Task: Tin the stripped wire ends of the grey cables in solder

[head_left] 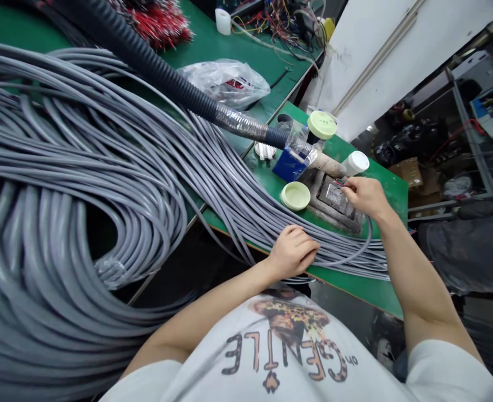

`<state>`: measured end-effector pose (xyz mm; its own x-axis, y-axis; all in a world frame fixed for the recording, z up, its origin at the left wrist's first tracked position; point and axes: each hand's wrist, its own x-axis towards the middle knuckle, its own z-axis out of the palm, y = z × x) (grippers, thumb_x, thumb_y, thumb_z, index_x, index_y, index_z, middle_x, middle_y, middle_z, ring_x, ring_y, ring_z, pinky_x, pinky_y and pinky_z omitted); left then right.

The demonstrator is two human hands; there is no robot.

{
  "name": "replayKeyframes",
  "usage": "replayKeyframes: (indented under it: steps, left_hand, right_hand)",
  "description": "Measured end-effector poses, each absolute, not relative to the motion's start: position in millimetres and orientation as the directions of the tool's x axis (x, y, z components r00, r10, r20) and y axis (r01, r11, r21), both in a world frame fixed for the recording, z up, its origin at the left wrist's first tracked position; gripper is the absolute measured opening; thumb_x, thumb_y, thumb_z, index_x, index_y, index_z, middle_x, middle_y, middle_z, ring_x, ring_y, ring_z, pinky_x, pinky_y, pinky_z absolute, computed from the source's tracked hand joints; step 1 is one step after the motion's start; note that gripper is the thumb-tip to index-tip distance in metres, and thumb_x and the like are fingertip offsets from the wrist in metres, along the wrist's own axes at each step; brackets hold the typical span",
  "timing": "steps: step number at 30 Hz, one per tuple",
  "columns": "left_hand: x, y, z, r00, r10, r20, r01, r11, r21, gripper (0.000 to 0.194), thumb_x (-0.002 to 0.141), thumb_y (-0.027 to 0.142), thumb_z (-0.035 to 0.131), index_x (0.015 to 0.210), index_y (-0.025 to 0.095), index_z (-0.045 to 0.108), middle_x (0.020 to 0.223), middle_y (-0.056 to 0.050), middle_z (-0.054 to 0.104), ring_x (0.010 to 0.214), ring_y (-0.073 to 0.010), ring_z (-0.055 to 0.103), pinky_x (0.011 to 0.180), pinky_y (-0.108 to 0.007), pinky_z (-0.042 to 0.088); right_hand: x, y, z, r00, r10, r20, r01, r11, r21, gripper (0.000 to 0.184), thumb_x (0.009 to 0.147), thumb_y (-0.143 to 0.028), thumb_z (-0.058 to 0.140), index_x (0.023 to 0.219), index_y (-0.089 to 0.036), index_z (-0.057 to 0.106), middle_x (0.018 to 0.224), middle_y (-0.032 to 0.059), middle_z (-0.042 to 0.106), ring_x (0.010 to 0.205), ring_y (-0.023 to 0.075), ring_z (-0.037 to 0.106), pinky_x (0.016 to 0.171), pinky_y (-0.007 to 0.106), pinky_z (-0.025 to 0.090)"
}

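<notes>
My right hand point(365, 195) pinches the end of a grey cable point(369, 231), whose thin coloured wires show just past the fingertips. Those wires are over a dark metal pot point(334, 195) in a grimy square frame, beside the mouth of a hose. From that hand the cable loops down and back toward my left hand point(294, 251). The left one lies closed on the near side of a long bundle of grey cables point(246, 190), fingers curled under; what they grip, if anything, is hidden.
A corrugated black hose point(146, 61) crosses above the cables, its taped end near the pot. Around it stand a pale green lid or dish point(295, 196), a white jar point(356, 163), a yellow-lidded tub point(322, 124) and a blue box point(290, 164). Large cable coils point(41, 240) fill the left.
</notes>
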<state>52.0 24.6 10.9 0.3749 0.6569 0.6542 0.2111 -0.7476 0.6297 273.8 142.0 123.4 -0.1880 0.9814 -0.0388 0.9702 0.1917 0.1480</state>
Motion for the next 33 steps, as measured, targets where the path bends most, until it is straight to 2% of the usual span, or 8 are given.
replayKeyframes:
  steps: [4, 8, 16, 26, 28, 30, 32, 33]
  left_hand:
    - [52, 24, 11, 0.383, 0.657, 0.65, 0.221, -0.748, 0.626, 0.012, 0.086, 0.018, 0.052, 0.093, 0.02, 0.062, 0.078, -0.001, 0.068, 0.076, -0.0148, 0.057, 0.091, -0.036, 0.04]
    - [52, 24, 11, 0.389, 0.663, 0.64, 0.226, -0.742, 0.631, 0.012, 0.086, 0.018, 0.053, 0.093, 0.02, 0.063, 0.08, -0.001, 0.069, 0.077, -0.0149, 0.057, 0.092, -0.036, 0.04]
    - [52, 24, 11, 0.381, 0.661, 0.647, 0.226, -0.745, 0.628, 0.012, 0.086, 0.018, 0.053, 0.091, 0.02, 0.063, 0.078, -0.001, 0.068, 0.076, -0.0148, 0.057, 0.091, -0.036, 0.041]
    - [53, 24, 10, 0.374, 0.662, 0.65, 0.225, -0.745, 0.628, 0.012, 0.085, 0.016, 0.054, 0.092, 0.02, 0.063, 0.078, -0.001, 0.069, 0.076, -0.015, 0.058, 0.091, -0.036, 0.042]
    - [53, 24, 10, 0.365, 0.67, 0.647, 0.226, -0.738, 0.636, 0.012, 0.085, 0.016, 0.054, 0.092, 0.02, 0.063, 0.079, -0.001, 0.069, 0.077, -0.015, 0.059, 0.092, -0.037, 0.042]
    - [52, 24, 9, 0.357, 0.679, 0.642, 0.224, -0.729, 0.647, 0.012, 0.085, 0.017, 0.054, 0.092, 0.02, 0.063, 0.079, -0.001, 0.069, 0.078, -0.015, 0.059, 0.093, -0.037, 0.042]
    - [51, 23, 10, 0.346, 0.686, 0.64, 0.206, -0.721, 0.662, 0.012, 0.085, 0.017, 0.055, 0.093, 0.02, 0.064, 0.079, -0.002, 0.069, 0.078, -0.015, 0.06, 0.093, -0.038, 0.042]
    - [51, 23, 11, 0.335, 0.693, 0.638, 0.185, -0.712, 0.677, 0.012, 0.085, 0.017, 0.056, 0.092, 0.02, 0.065, 0.08, -0.002, 0.07, 0.078, -0.015, 0.061, 0.094, -0.039, 0.042]
  right_hand:
    - [289, 144, 105, -0.117, 0.988, -0.104, 0.942, 0.144, 0.304, 0.029, 0.083, -0.032, 0.047, 0.091, -0.017, 0.071, 0.089, 0.0104, 0.073, 0.078, 0.0238, 0.064, 0.06, 0.03, 0.034]
    - [289, 146, 96, -0.072, 0.983, -0.17, 0.928, 0.128, 0.349, 0.03, 0.085, -0.032, 0.046, 0.094, -0.018, 0.071, 0.092, 0.0115, 0.073, 0.082, 0.0253, 0.065, 0.062, 0.03, 0.037]
    - [292, 151, 86, -0.044, 0.973, -0.229, 0.927, 0.126, 0.355, 0.032, 0.084, -0.031, 0.045, 0.095, -0.018, 0.071, 0.092, 0.0123, 0.072, 0.084, 0.0252, 0.065, 0.066, 0.03, 0.041]
    - [296, 152, 84, -0.06, 0.981, -0.183, 0.952, 0.112, 0.286, 0.027, 0.081, -0.03, 0.048, 0.087, -0.017, 0.072, 0.083, 0.0111, 0.072, 0.078, 0.0248, 0.065, 0.061, 0.029, 0.039]
    - [299, 145, 91, -0.049, 0.993, -0.111, 0.99, 0.062, 0.124, 0.024, 0.08, -0.032, 0.052, 0.079, -0.016, 0.071, 0.074, 0.0086, 0.07, 0.071, 0.0221, 0.063, 0.059, 0.029, 0.038]
    - [301, 131, 102, 0.023, 0.999, -0.044, 0.973, -0.033, -0.228, 0.024, 0.078, -0.036, 0.058, 0.07, -0.016, 0.068, 0.063, 0.0046, 0.065, 0.058, 0.017, 0.058, 0.054, 0.027, 0.038]
    - [297, 109, 115, 0.133, 0.989, -0.072, 0.767, -0.149, -0.624, 0.025, 0.075, -0.04, 0.064, 0.068, -0.016, 0.065, 0.055, 0.0004, 0.059, 0.045, 0.0116, 0.05, 0.046, 0.024, 0.035]
    - [292, 96, 121, 0.172, 0.978, -0.122, 0.608, -0.203, -0.768, 0.025, 0.073, -0.04, 0.067, 0.069, -0.016, 0.064, 0.053, -0.0012, 0.057, 0.041, 0.0096, 0.046, 0.042, 0.023, 0.032]
